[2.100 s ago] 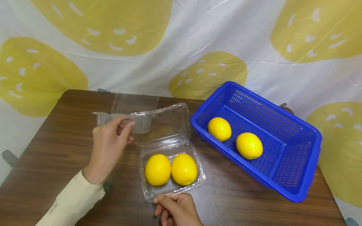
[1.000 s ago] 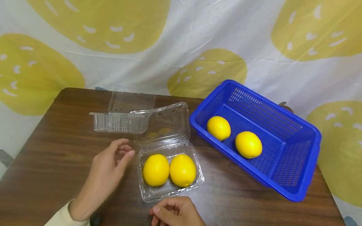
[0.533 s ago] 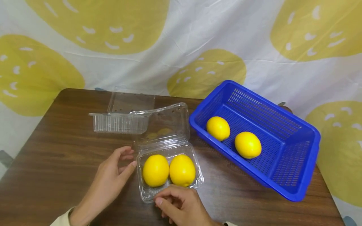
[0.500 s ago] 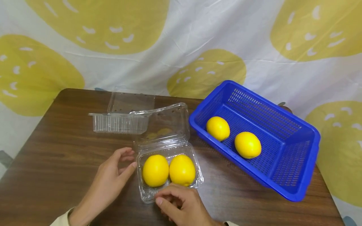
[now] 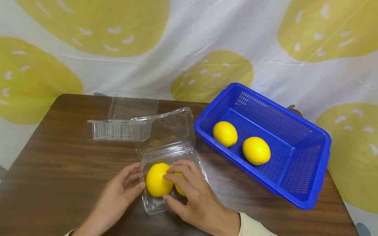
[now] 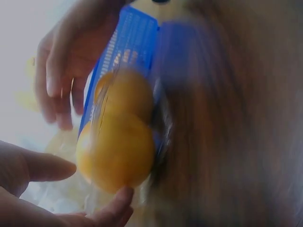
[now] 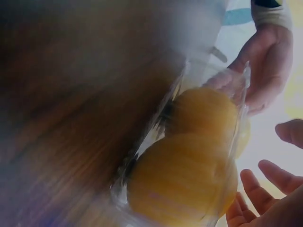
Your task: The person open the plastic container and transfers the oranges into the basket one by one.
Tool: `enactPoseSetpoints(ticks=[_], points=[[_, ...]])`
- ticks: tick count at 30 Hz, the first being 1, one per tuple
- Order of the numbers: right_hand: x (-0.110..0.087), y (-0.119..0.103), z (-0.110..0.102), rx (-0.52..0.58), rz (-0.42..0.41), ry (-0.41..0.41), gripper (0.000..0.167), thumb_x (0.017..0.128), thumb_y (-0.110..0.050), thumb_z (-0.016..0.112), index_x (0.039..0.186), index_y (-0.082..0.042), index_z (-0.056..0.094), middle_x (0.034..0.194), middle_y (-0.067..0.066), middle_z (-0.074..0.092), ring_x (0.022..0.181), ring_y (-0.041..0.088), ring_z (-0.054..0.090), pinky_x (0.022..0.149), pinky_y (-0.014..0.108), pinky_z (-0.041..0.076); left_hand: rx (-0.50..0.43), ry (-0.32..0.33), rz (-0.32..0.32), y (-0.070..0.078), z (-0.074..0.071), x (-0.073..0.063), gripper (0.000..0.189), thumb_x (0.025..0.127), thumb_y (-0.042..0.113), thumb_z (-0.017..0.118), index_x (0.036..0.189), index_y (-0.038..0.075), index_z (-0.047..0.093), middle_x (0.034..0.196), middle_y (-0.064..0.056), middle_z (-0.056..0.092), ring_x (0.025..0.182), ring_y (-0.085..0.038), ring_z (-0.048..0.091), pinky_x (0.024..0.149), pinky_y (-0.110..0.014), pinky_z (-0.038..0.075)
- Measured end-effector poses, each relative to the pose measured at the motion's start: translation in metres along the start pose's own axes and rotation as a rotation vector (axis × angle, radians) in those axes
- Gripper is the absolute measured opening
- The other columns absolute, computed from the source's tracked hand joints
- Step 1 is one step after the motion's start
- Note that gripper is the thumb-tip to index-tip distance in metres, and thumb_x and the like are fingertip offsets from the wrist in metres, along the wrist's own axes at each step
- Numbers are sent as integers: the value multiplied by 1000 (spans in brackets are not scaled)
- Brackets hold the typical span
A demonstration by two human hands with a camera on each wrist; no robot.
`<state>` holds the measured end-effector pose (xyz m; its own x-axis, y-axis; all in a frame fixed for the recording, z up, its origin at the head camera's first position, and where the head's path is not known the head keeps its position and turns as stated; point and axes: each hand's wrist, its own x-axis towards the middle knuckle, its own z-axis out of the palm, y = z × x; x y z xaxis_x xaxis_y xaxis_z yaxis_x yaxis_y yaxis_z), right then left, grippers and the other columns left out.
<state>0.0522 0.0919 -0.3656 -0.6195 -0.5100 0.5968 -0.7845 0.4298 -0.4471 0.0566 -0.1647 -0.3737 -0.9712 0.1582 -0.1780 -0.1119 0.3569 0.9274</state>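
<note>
An opened clear plastic clamshell lies on the table with two lemons in its base. My left hand is at its left wall, thumb and fingers parted, fingertips right at the rim. Over the base hangs my right hand, fingers spread and slightly bent, covering most of the right lemon in the head view. The left lemon shows between both hands. In the right wrist view, the fingers stand beside the near lemon. The left wrist view has the lemon between left thumb and fingers, with the plastic wall.
A blue basket at the right holds two more lemons, one on the left and one nearer its middle. Behind the clamshell stands another opened clear container. A patterned cloth hangs behind the wooden table.
My right hand has moved from the clamshell's front edge up over the right lemon, its fingers spreading. My left hand has come down from the rear container to the clamshell's left side.
</note>
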Motion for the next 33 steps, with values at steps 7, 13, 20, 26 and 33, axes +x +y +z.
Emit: enactPoseSetpoints(ticks=[7,13,20,26,33], points=[[2,8,3,-142,5,-89,61,83,-27,95,134,-7,69,142,10,64,142,35,54,123,49,49,-153,20,4,-6,9,-7,74,97,-6,75,164,-6,42,164,-30,48,148,-47,53,110,-39,57],[5,10,9,-256,60,-204,73,84,-45,93,142,-11,65,147,11,60,147,36,49,129,51,40,-230,7,-20,-12,16,-11,82,98,-6,74,170,0,34,171,-29,39,153,-48,46,114,-29,50],[6,15,14,-315,92,-276,79,84,-53,91,146,-12,64,147,12,60,150,39,46,132,57,33,-271,37,5,-17,26,-13,86,95,-13,70,171,1,32,173,-28,36,154,-45,44,108,-13,46],[8,17,15,-360,87,-304,82,84,-58,89,148,-15,63,145,10,62,149,38,45,132,60,32,-332,33,8,-19,33,-15,94,91,-17,66,174,3,26,178,-27,25,159,-44,34,107,-17,50],[13,17,16,-397,107,-360,86,84,-64,87,152,-17,61,140,8,66,147,38,47,129,61,35,-322,-36,132,-35,38,-19,111,86,-20,69,178,11,15,181,-27,12,154,-3,35,111,-37,50]])
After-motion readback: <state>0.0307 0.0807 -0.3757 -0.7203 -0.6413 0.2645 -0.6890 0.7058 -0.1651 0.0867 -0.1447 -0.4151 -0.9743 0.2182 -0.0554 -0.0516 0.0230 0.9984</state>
